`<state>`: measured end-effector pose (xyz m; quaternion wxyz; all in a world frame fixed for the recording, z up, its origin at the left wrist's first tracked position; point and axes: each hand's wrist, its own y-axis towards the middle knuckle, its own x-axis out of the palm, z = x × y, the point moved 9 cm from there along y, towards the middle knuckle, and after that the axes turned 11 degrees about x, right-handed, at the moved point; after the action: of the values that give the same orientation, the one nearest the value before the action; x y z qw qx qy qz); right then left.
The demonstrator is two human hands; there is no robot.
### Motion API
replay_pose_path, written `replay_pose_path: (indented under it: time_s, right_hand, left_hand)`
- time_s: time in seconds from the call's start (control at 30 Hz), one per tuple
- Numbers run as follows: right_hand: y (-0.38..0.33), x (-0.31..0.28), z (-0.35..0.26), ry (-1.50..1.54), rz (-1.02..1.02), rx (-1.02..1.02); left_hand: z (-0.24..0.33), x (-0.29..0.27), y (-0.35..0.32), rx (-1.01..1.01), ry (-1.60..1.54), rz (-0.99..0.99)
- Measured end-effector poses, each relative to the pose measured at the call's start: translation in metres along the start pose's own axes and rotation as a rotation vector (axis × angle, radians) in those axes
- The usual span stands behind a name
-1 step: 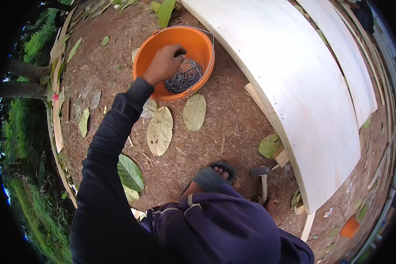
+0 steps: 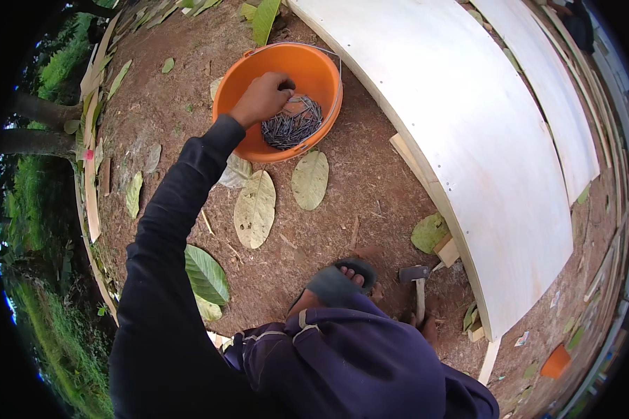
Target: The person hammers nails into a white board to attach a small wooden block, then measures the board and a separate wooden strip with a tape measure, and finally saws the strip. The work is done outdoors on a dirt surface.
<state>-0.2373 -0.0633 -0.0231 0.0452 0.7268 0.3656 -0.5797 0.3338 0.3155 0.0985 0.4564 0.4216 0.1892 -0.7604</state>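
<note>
Left hand (image 2: 262, 98) reaching into orange bucket (image 2: 258, 66), fingers curled down onto grey nails (image 2: 293, 124) just right of it; actual hold impossible to tell. Hammer (image 2: 418, 286) well below.

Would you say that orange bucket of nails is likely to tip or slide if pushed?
Probably not: the orange bucket sits on rough dirt, and its pile of nails likely weighs it down. Its wide round base looks stable.

Head-worn fisheye view, steeply downward
</note>
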Motion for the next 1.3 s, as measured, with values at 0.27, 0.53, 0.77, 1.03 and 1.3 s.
replay_pose_path:
  time_s: [0.27,0.53,0.77,1.03,1.3]
  right_hand:
    - [0.002,-0.001,-0.006,-0.014,0.022,-0.021]
    - [-0.002,0.002,0.0,-0.005,0.071,-0.073]
    - [0.0,0.003,0.005,-0.043,0.097,-0.064]
    - [-0.002,-0.002,-0.006,0.001,0.075,-0.01]
    - [-0.003,0.0,-0.002,-0.044,0.082,-0.073]
  left_hand:
    - [-0.108,0.087,0.038,-0.16,0.418,-0.556]
    - [-0.11,0.114,0.008,-0.124,0.298,-0.74]
    - [-0.087,0.081,0.014,-0.03,0.232,-0.671]
    - [-0.06,0.033,0.004,-0.38,-0.302,-0.489]
    - [-0.038,0.028,-0.008,-0.509,-0.747,-0.498]
